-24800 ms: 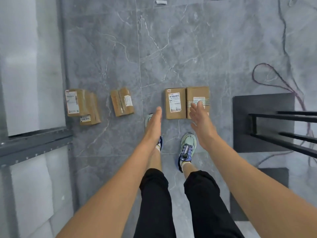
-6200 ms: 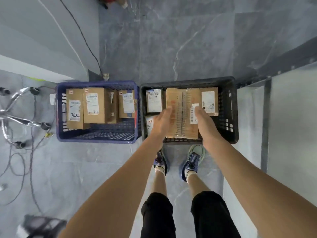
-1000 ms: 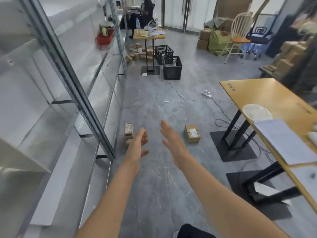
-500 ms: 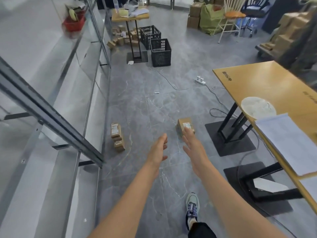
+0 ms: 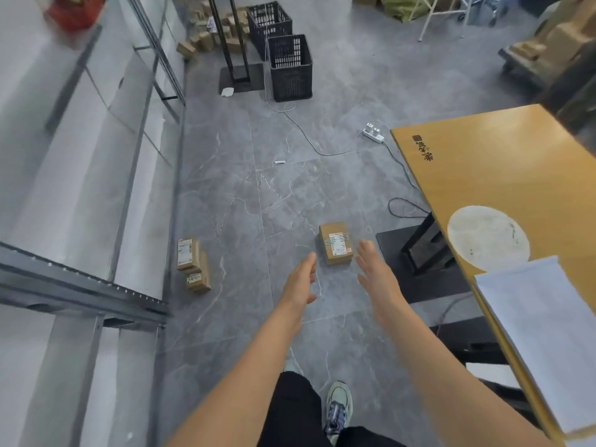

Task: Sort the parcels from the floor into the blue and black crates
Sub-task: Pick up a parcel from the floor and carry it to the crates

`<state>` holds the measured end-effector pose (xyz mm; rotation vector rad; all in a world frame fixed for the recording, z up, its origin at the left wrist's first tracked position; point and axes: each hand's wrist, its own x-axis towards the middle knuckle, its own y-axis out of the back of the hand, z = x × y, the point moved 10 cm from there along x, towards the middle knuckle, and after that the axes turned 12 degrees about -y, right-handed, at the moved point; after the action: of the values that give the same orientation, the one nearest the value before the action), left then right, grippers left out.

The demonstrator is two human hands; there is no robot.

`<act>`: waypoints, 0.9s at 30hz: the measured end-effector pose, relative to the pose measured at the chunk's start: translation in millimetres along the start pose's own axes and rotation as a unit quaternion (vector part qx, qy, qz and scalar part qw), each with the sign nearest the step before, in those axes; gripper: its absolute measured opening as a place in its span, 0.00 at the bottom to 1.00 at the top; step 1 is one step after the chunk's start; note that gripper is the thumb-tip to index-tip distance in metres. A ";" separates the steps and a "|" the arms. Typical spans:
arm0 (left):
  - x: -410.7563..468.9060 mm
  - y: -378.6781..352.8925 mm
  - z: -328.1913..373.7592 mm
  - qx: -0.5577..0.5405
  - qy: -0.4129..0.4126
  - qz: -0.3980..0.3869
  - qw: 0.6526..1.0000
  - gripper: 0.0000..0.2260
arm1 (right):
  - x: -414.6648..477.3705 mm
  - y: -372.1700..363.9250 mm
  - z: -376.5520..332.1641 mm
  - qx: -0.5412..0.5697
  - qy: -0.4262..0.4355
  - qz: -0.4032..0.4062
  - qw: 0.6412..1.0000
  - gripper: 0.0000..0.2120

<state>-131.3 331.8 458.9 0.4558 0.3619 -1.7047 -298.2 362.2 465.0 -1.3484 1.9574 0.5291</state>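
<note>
A brown cardboard parcel (image 5: pixel 335 242) with a white label lies on the grey floor ahead of me. My left hand (image 5: pixel 301 281) is stretched out, open and empty, just short of the parcel's left side. My right hand (image 5: pixel 375 273) is also open and empty, near the parcel's right side. Neither hand touches it. Two more parcels (image 5: pixel 193 264) lie stacked by the shelf on the left. The blue and black crates from earlier are out of view.
A metal shelf rack (image 5: pixel 87 279) runs along the left. A wooden table (image 5: pixel 503 162) with papers stands on the right, its black base (image 5: pixel 416 250) close to the parcel. Two black crates (image 5: pixel 290 67), more boxes, a power strip (image 5: pixel 374 134) and cables lie farther ahead.
Since the earlier frames I have walked closer to the single parcel and tilted my view down. Both open hands have spread to either side of it.
</note>
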 end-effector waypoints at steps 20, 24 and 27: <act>383.2 -53.0 -58.0 0.064 0.151 -0.047 0.985 0.22 | 383.3 35.2 -57.1 -0.080 -0.175 0.070 0.979 0.34; 452.2 -59.1 -119.9 0.087 0.188 -0.046 0.977 0.23 | 478.4 47.1 -20.7 -0.104 -0.205 0.081 0.970 0.35; 502.4 -69.6 -185.2 0.090 0.209 -0.046 0.973 0.24 | 554.8 57.0 16.9 -0.124 -0.221 0.079 0.964 0.35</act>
<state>-256.8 1.7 50.5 0.9524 0.5406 -1.7332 -468.2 38.5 43.5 -1.1010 1.6713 1.0841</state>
